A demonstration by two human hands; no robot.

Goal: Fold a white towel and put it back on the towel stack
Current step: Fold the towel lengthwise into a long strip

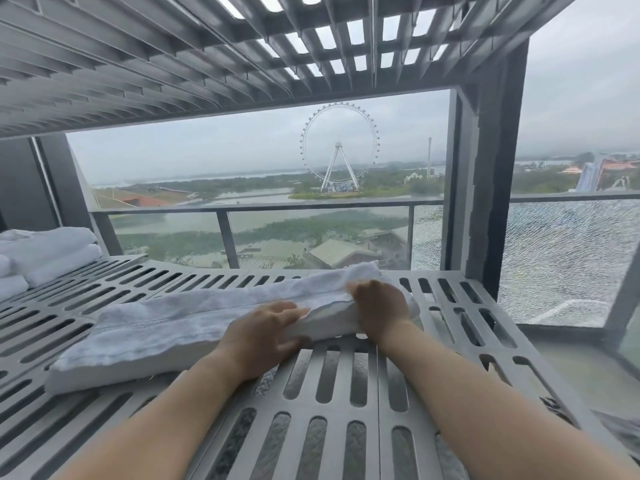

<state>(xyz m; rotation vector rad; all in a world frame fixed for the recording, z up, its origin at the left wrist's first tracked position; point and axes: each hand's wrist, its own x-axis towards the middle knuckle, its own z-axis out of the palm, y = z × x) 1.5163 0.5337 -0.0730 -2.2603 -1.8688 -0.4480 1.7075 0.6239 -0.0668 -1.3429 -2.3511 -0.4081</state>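
A slotted grey bench carries everything. Far to the left of the fingers, at the bench's back corner, sits the towel stack, well apart from both hands. Beyond the fingers stands a glass railing, and far off a big wheel. Nothing lies between the hands and the stack. The white towel lies as a long folded strip across the bench. The left hand grips its near edge, fingers curled around the cloth. The right hand presses on the strip's right part, fingers bent into the fold.
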